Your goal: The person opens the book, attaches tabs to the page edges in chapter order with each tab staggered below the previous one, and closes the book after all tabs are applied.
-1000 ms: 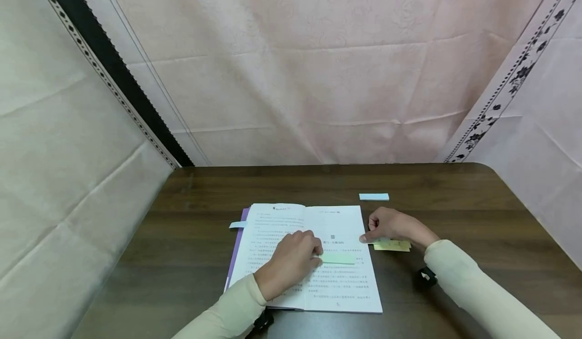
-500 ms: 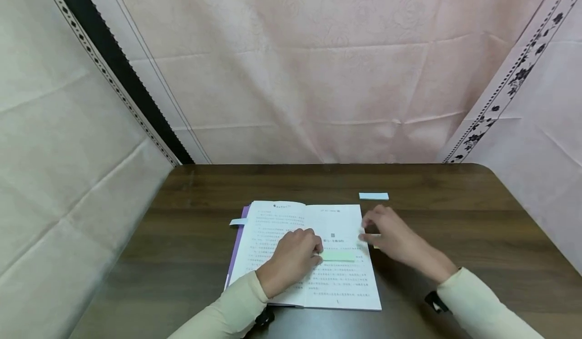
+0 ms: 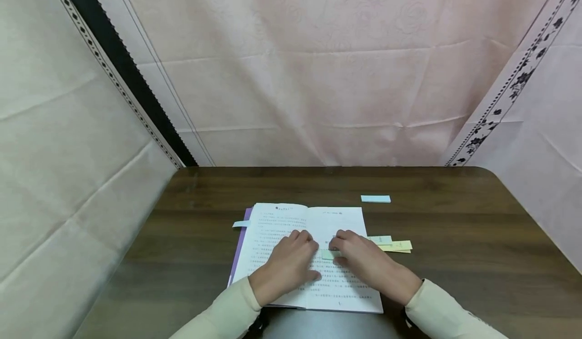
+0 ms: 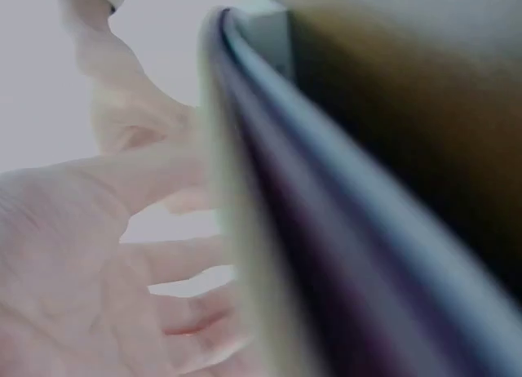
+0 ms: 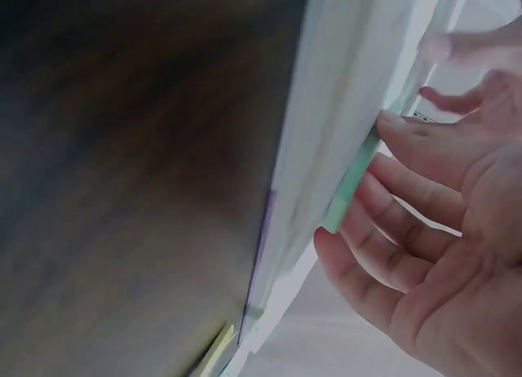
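Observation:
An open book [image 3: 318, 296] with printed pages and a purple cover lies on the table. My left hand [image 3: 291, 263] rests on its left page beside the fold, thumb spread; the left wrist view shows its palm [image 4: 73, 271] and the blurred page edges. Over the right page, my right hand [image 3: 364, 258] pinches a green sticky strip [image 3: 327, 254] between thumb and fingers. That strip [image 5: 351, 181] lies along the page in the right wrist view, and in the head view the hand covers its right part.
Pale green [image 3: 381, 239] and yellow sticky tabs [image 3: 400, 246] stick out past the book's right edge. A blue tab [image 3: 241, 224] sticks out at the left. One blue strip [image 3: 375, 198] lies on the wooden table [image 3: 454, 228] behind the book.
My right hand has moved left from the tabs at the book's edge onto the right page and taken hold of the green strip. My left hand has let it go, its thumb now spread.

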Tool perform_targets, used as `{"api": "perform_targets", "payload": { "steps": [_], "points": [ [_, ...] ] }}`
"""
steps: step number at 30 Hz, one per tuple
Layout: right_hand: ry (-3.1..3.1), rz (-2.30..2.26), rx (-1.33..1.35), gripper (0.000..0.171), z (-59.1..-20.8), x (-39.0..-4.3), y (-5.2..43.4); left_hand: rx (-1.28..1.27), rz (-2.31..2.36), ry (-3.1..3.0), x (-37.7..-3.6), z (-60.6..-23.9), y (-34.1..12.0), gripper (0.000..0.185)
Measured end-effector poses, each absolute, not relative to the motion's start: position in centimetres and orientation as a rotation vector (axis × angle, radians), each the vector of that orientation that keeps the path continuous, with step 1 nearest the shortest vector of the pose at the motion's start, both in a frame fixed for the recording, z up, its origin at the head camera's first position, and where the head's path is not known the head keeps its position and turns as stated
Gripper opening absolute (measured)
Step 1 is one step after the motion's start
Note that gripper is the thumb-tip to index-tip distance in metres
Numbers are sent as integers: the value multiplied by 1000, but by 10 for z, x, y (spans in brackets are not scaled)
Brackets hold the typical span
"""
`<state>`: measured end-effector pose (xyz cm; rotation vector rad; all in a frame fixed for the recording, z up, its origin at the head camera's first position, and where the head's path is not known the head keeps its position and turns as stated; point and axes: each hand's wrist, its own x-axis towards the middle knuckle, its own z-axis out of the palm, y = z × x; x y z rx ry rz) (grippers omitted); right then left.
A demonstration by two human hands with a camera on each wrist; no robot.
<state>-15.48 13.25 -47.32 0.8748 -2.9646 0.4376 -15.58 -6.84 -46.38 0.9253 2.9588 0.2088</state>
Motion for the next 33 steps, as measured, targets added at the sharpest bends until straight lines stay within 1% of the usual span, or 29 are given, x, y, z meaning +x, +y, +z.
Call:
{"api": "perform_targets", "payload": {
  "steps": [4,8,16,20,26,33],
  "points": [
    [-2958,416,888,21,-474,-156,133,867,119,2951,-149,-460,-77,74],
    [-2946,384,917,20,-475,-155,132,820,193,2921,-146,-462,-83,83],
    [-2945,445,999,18,-476,-160,140,801,267,2884,-146,-465,-84,77],
    [-2989,546,929,18,-473,-159,148,777,262,2869,-145,-463,-81,76],
    [-3006,572,808,23,-464,-160,164,735,236,2856,-143,-461,-78,76],
    [-2959,567,776,26,-455,-174,192,736,273,2850,-144,-462,-78,76]
  ]
}}
